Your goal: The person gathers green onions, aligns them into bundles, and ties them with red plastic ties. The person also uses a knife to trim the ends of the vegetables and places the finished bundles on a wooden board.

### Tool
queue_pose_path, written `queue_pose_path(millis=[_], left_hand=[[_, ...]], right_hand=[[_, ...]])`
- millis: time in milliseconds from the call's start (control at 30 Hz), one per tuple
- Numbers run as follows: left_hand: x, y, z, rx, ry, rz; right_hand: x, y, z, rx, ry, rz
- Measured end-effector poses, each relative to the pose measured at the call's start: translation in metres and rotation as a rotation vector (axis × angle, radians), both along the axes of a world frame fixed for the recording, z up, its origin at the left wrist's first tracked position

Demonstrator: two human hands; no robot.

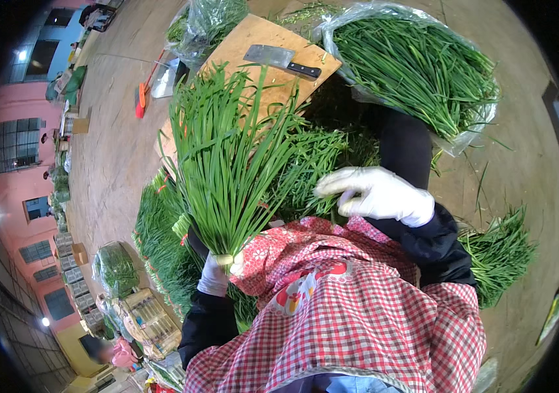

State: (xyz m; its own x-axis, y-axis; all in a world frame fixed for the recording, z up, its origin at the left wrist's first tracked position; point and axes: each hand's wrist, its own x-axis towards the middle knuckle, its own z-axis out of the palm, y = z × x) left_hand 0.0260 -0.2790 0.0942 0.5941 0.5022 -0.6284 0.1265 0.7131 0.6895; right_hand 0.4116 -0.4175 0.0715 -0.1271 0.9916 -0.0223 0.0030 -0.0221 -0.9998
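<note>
My left hand [218, 275], in a white glove, grips a bunch of long green leafy stalks [230, 172], likely garlic chives, near the stem ends; the leaves fan out away from me. My right hand [375, 194], also gloved in white, is held above my lap with fingers partly curled and nothing in them. Beyond the bunch, a cleaver [282, 60] with a black handle lies on a wooden board [240, 42]. Loose greens [316, 167] lie between the board and my lap.
An open plastic bag [331, 37] full of greens stands at the upper right. Tied bunches [166, 245] are stacked at my left. A pile of greens [498, 258] lies on the floor at right. A broom [140, 100], a dustpan [165, 81] and a person [124, 353] are further left.
</note>
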Motion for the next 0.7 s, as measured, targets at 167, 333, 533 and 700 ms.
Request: queue_pose_path(millis=[167, 333, 533, 700], left_hand=[[0.003, 0.01, 0.014, 0.195, 0.125, -0.127], [0.003, 0.02, 0.02, 0.195, 0.2, -0.16], [-0.018, 0.015, 0.045, 0.24, 0.193, -0.149], [-0.035, 0.008, 0.051, 0.211, 0.214, -0.102]], right_hand=[[0.025, 0.007, 0.027, 0.004, 0.303, -0.432], [-0.007, 0.054, 0.036, 0.378, -0.233, -0.341], [0.028, 0.069, -0.081, 0.122, -0.979, -0.168], [0.087, 0.049, -0.06, 0.056, -1.046, -0.365]])
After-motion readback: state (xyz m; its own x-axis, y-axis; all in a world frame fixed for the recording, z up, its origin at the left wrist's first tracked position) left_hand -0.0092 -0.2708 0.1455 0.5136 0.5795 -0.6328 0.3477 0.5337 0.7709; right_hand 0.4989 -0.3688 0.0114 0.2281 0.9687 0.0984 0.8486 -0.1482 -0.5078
